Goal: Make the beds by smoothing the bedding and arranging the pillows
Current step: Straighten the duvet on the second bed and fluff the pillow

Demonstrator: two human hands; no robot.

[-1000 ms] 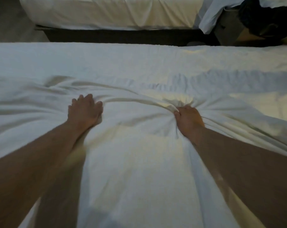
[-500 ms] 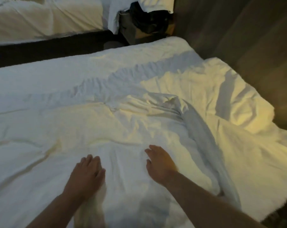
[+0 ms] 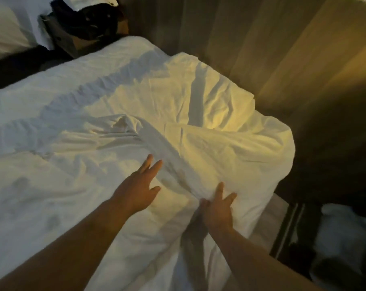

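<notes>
A: What is the room like?

B: Dim, with warm lamplight. A brown wood-panelled wall point(image 3: 282, 51) runs along the head of the near bed. A second white bed point(image 3: 3, 32) stands across a dark gap, and a dark bag point(image 3: 87, 19) sits between the two.

A: And the hands?

B: Both are spread wide and clasp nothing. The left hand point(image 3: 139, 190) reaches forward with straight, splayed fingers just over the white crumpled bedding point(image 3: 73, 164). I cannot tell whether its palm touches. The right hand point(image 3: 217, 208) lies with its fingers fanned against the near end of a long raised fold point(image 3: 178, 169), thumb low at the fold's base.

A: What differs from before?

B: A second ago both hands gripped bunches of sheet. Half a second ago they lay flat on it, side by side, fingers together. Now the fingers are apart and the hands sit nearer the head end, at a fold that lay beyond them then. The view has also swung toward the wall.

A: How does the bedding look?

B: It covers the near bed, white, yellowed where the lamp strikes, and much creased. The fold runs diagonally from a knot of wrinkles at mid-bed down to the right hand. Beyond it a puffed white mound point(image 3: 220, 114) heaps at the head corner beside the wall, its edge hanging over the bed's side.
</notes>
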